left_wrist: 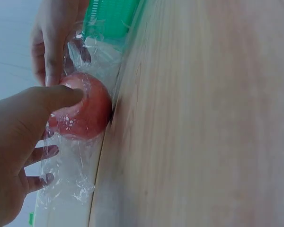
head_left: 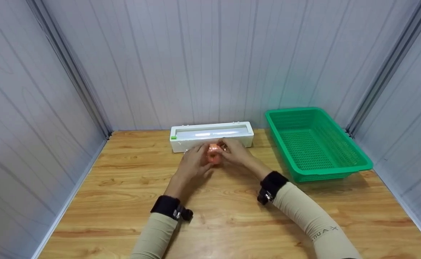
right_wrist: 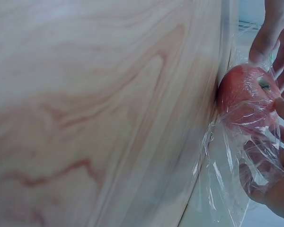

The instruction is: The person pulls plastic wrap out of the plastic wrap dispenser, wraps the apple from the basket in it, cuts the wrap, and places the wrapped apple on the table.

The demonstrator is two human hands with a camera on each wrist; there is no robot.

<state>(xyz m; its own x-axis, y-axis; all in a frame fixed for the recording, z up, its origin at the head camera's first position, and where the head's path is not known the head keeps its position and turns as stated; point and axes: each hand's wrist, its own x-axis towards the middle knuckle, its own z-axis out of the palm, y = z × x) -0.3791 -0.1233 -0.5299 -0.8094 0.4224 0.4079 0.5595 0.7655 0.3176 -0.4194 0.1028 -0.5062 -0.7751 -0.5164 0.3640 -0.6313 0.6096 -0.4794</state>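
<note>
A red apple (head_left: 214,158) with clear cling film (right_wrist: 220,161) draped around it sits close to the front of a white cling film dispenser (head_left: 212,133). From the left side, my left hand (head_left: 192,162) grips the apple, its thumb (left_wrist: 66,96) across the wrapped surface and other fingers behind. On the other side, my right hand (head_left: 237,153) holds the film bunched in its curled fingers, the thumb right at the apple. In the right wrist view the apple's stem end shows through the film. Loose film spreads out on both sides of the fruit.
A green plastic basket (head_left: 325,169) stands to the right of the dispenser on the wooden table (head_left: 124,201). White panel walls (head_left: 210,64) rise behind the table and on both sides. Each wrist wears a black strap with a small camera.
</note>
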